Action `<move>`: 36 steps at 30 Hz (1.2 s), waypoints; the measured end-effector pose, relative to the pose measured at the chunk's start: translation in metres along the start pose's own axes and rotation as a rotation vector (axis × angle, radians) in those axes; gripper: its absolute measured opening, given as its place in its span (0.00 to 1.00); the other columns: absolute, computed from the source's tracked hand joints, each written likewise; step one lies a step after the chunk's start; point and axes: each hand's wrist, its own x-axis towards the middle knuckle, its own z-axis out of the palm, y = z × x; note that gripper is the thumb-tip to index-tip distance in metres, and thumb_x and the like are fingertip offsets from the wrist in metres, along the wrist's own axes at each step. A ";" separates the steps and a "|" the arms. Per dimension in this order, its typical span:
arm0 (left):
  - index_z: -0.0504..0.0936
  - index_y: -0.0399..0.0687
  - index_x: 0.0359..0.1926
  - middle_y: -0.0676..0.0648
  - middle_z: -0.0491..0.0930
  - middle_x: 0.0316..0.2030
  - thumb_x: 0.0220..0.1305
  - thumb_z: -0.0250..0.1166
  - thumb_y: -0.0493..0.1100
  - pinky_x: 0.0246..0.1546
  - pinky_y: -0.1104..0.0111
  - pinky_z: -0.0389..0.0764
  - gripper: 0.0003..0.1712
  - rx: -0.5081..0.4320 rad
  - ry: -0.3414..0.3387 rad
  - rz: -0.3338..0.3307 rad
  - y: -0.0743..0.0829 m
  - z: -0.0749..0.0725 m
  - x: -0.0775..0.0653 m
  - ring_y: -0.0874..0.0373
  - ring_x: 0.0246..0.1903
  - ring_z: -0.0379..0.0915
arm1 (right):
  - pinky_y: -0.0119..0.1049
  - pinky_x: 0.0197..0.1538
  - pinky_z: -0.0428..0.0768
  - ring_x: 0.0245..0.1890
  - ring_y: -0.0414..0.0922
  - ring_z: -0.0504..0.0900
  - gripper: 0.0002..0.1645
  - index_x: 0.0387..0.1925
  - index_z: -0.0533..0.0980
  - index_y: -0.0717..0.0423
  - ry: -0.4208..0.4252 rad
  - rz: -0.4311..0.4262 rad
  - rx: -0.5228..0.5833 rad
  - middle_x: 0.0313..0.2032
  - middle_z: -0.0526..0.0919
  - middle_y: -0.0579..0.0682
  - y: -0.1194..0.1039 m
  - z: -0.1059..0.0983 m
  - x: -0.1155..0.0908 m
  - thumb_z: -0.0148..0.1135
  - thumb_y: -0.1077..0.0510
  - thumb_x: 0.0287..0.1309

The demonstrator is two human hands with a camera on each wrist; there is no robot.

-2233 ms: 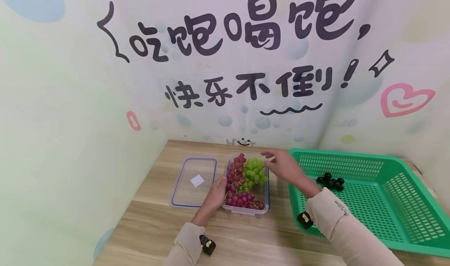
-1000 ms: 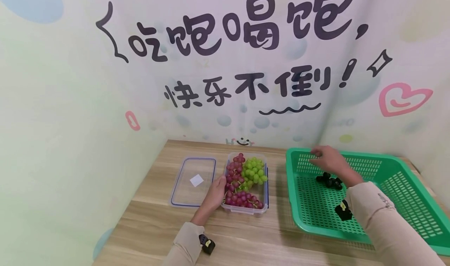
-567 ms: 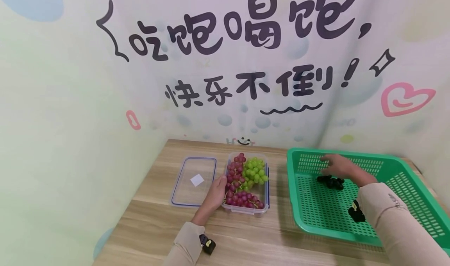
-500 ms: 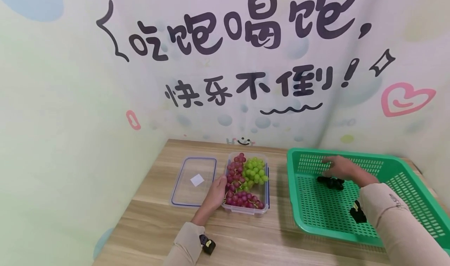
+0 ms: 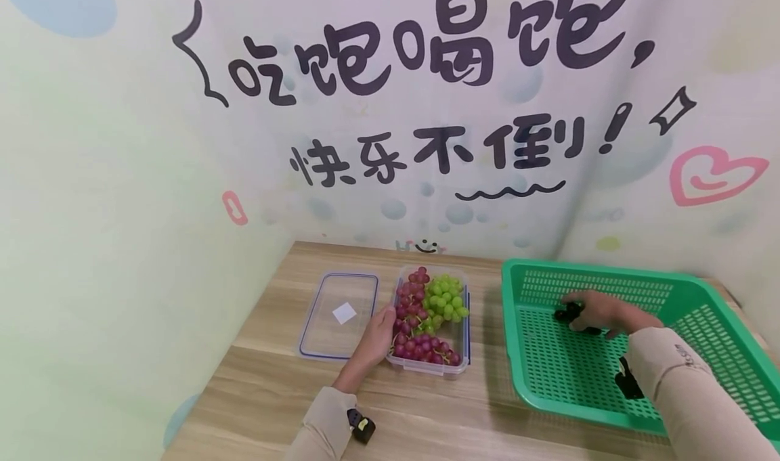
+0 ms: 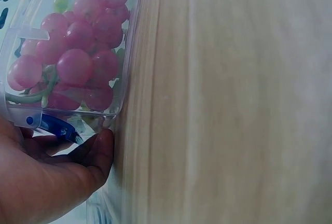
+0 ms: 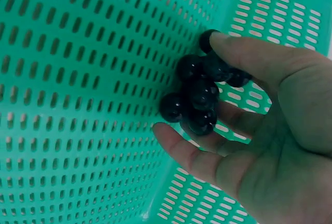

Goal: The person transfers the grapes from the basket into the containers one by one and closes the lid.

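Observation:
My left hand (image 5: 372, 342) holds the left side of a clear plastic food container (image 5: 445, 367). In the left wrist view its thumb and fingers curl around the blue-lined side latch (image 6: 56, 126). Red grapes (image 5: 423, 349) fill the container's left side and front, with green grapes (image 5: 447, 300) at the back right. Inside a green plastic basket (image 5: 518, 380), my right hand (image 5: 600, 311) grips a small bunch of black grapes (image 7: 201, 93). Its thumb lies on the upper grapes and the fingers curve behind and below them. Part of the bunch is hidden by the hand in the head view.
A clear container lid (image 5: 326, 302) with a blue seal and a white label (image 5: 344, 313) lies left of the container on the wooden table (image 5: 262, 380). Behind stands a wall (image 5: 396, 122) with printed writing. The basket's raised sides surround the right hand.
My right hand has moved from above the container rightward into the basket, then down onto the black grapes, and its fingers have closed around them. The left hand has stayed at the container.

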 end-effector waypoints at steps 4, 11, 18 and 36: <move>0.73 0.37 0.62 0.34 0.73 0.61 0.81 0.34 0.44 0.68 0.47 0.62 0.26 -0.001 -0.001 0.003 0.001 0.000 0.000 0.39 0.67 0.64 | 0.55 0.40 0.82 0.51 0.71 0.73 0.36 0.67 0.62 0.71 0.036 -0.031 -0.034 0.61 0.55 0.83 0.001 0.001 0.002 0.64 0.63 0.61; 0.66 0.35 0.69 0.33 0.67 0.67 0.80 0.34 0.44 0.70 0.47 0.57 0.27 0.008 -0.014 0.004 0.002 0.000 -0.001 0.37 0.70 0.58 | 0.48 0.36 0.83 0.41 0.60 0.80 0.29 0.58 0.69 0.75 0.078 -0.115 -0.122 0.52 0.67 0.80 0.002 -0.001 0.004 0.67 0.65 0.58; 0.62 0.35 0.72 0.34 0.63 0.70 0.80 0.34 0.45 0.71 0.48 0.55 0.28 0.015 -0.020 -0.006 0.000 0.001 0.000 0.38 0.71 0.55 | 0.47 0.34 0.83 0.38 0.56 0.80 0.25 0.54 0.72 0.73 0.097 -0.150 -0.116 0.48 0.71 0.75 0.001 -0.003 0.000 0.66 0.63 0.59; 0.67 0.44 0.30 0.49 0.63 0.27 0.79 0.36 0.43 0.40 0.64 0.67 0.20 0.045 0.015 -0.014 0.003 0.000 0.003 0.56 0.35 0.64 | 0.46 0.36 0.83 0.37 0.51 0.82 0.15 0.48 0.75 0.69 0.208 -0.209 -0.043 0.43 0.81 0.65 -0.010 -0.006 -0.010 0.60 0.61 0.65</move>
